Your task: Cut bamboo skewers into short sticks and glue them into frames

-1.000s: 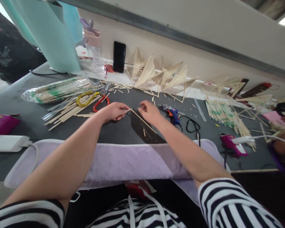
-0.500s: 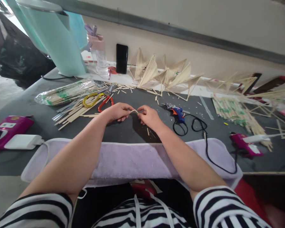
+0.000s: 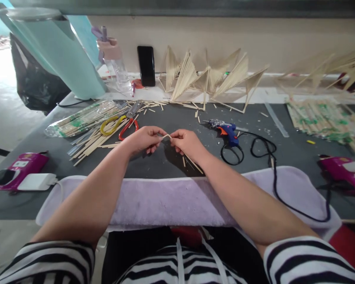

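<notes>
Between my hands is a thin pale wooden stick (image 3: 166, 136), bent to a shallow peak in the middle. My left hand (image 3: 146, 140) pinches its left end, and my right hand (image 3: 185, 142) pinches the other end. Both hands are above the dark grey table (image 3: 154, 167). Another thin stick (image 3: 195, 165) slants down from below my right hand; whether it touches the fingers I cannot tell. Scissors (image 3: 126, 123) with yellow and red handles lie left of my left hand on loose sticks (image 3: 90, 146). To the right lies a blue glue gun (image 3: 229, 132).
Folded stick structures (image 3: 207, 81) stand by the wall, beside a black phone (image 3: 146, 66) and a bottle (image 3: 115, 65). Bagged sticks (image 3: 322, 120) lie at right. A purple cloth (image 3: 168, 201) covers the front edge. The glue gun's black cable (image 3: 274, 173) crosses the right side.
The view has turned and levelled. The held stick now shows a sharper peak between my hands, and more of the slanting stick shows beneath my right hand.
</notes>
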`<state>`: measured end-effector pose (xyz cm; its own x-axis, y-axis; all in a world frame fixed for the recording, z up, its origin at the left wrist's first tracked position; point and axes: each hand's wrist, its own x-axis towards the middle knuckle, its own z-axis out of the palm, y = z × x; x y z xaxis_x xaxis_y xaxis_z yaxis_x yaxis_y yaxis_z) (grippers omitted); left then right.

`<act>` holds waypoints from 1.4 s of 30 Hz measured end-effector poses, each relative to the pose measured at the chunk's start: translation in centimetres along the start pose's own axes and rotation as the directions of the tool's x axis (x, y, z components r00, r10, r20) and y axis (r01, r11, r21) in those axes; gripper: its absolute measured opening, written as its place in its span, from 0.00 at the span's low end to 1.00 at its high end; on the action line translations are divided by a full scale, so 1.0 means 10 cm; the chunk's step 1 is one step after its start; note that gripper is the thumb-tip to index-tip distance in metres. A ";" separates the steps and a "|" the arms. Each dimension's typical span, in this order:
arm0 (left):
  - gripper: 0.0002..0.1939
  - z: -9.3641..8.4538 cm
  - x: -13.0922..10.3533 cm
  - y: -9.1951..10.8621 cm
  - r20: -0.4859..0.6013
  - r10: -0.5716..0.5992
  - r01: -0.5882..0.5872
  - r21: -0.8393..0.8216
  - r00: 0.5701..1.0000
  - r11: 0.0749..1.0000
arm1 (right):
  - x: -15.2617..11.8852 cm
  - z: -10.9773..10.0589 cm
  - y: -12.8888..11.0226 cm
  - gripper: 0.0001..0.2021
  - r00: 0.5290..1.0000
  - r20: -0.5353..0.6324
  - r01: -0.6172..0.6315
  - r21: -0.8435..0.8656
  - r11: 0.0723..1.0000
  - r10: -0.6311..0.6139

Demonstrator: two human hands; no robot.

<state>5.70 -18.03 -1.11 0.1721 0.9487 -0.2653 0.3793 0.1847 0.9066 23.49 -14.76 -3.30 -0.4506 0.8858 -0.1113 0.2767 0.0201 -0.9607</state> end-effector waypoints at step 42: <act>0.10 0.06 0.05 -0.08 -0.033 0.030 -0.032 -0.086 0.999 0.996 | 0.09 0.02 0.12 0.06 0.998 -0.065 0.027 0.069 0.997 -0.023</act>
<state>6.01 -17.84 -2.11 0.1530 0.9617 -0.2274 0.2944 0.1753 0.9395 23.22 -14.00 -4.62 -0.4009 0.9132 -0.0726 0.2055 0.0124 -0.9786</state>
